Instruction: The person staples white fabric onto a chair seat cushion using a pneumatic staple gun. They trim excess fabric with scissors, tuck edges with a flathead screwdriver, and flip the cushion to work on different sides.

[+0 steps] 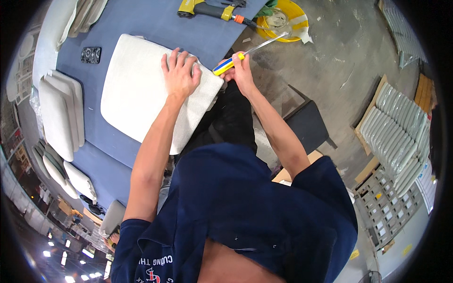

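Observation:
A white fabric seat cushion point(137, 89) lies on the blue-grey table, its near corner reaching past the edge toward my lap. My left hand point(182, 78) rests flat on top of it, fingers spread and holding nothing. At the cushion's right corner my right hand point(237, 74) is closed on a screwdriver point(229, 64) with a yellow and blue handle. Its long metal shaft points away to the upper right, clear of the cushion. Some fingers of that hand are hidden behind the handle and by the cushion's corner.
A yellow staple gun point(207, 8) with an air hose lies at the table's far edge, near a yellow bucket point(302, 21). A phone point(91, 55) and stacked cushions point(59, 113) are on the left. A dark stool point(306, 123) and wrapped stacks point(394, 129) stand at right.

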`<state>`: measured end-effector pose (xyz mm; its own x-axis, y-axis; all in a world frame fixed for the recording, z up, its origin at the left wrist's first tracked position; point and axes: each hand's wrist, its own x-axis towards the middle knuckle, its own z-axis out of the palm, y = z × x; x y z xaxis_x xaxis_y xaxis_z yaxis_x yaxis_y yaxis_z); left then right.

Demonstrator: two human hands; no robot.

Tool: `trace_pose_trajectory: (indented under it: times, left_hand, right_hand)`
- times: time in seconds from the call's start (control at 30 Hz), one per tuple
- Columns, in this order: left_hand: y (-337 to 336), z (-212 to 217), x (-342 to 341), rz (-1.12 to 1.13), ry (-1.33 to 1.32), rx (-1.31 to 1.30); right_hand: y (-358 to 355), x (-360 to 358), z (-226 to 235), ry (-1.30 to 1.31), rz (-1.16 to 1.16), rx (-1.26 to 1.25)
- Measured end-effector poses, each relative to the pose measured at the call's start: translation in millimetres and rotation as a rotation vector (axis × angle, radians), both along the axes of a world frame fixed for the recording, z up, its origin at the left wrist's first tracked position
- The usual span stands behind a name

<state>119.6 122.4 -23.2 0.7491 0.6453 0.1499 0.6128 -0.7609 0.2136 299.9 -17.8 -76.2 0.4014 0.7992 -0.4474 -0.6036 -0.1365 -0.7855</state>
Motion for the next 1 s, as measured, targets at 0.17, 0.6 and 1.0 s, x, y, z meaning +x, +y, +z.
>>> trace_pose_trajectory:
  times: [0.17,0.6,1.0]
  left_hand:
    - [-7.7,12.4,-1.9,-0.411,0.116,-0.092]
    - [-28.7,-0.8,5.3,-0.251,-0.003,-0.133]
    - [-25.1,1.1,8.7,-0.28,0.05,-0.096]
  right_hand:
    - [-0.9,29.6,-18.0,-0.033,0.102,-0.047]
    - [7.0,74.4,-22.8,-0.098,-0.288,0.048]
    - [-10.1,6.4,3.3,0.057,0.023,-0.046]
